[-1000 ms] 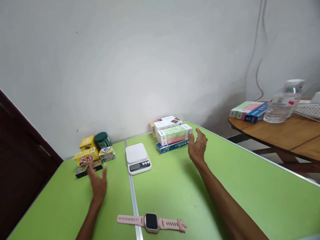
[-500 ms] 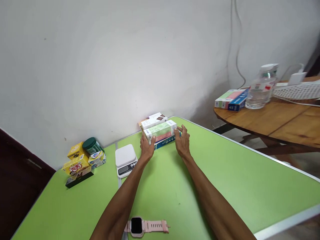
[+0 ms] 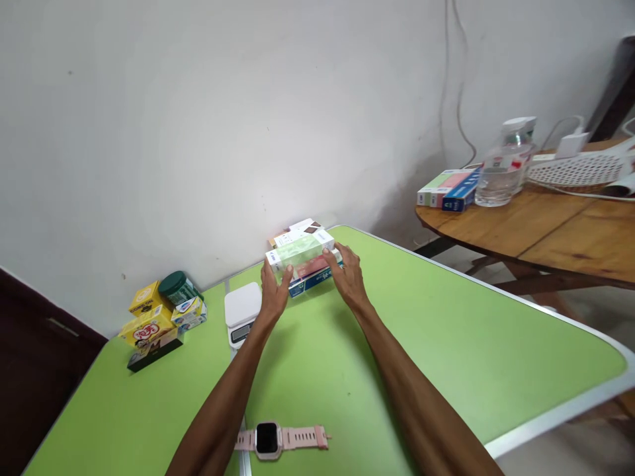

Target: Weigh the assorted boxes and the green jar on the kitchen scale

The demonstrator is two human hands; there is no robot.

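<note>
My left hand (image 3: 274, 289) is closed on the left end of a long green, white and pink carton (image 3: 301, 250). At the carton's right end, my right hand (image 3: 349, 276) grips with the thumb along its front. Under it lies a dark blue box (image 3: 312, 281) on the green table; whether the carton is raised off it I cannot tell. Behind stands a white box (image 3: 297, 233), partly hidden. Just left of my left hand sits a white kitchen scale (image 3: 243, 304), its lower right part covered by my arm. A pink smartwatch (image 3: 268, 439) lies stretched out near me, its left strap partly behind my forearm.
At the left are yellow boxes (image 3: 147, 327), a black box (image 3: 155, 354), a small yellow-white box (image 3: 190, 313) and a dark green tub (image 3: 177, 288). A round wooden table (image 3: 560, 225) on the right holds cartons (image 3: 449, 188), a clear bottle (image 3: 499, 175) and a white perforated basket (image 3: 580, 168).
Both hands came in from apart, the left moving right past the scale, and closed on the ends of the green and pink carton. The view has turned to the right.
</note>
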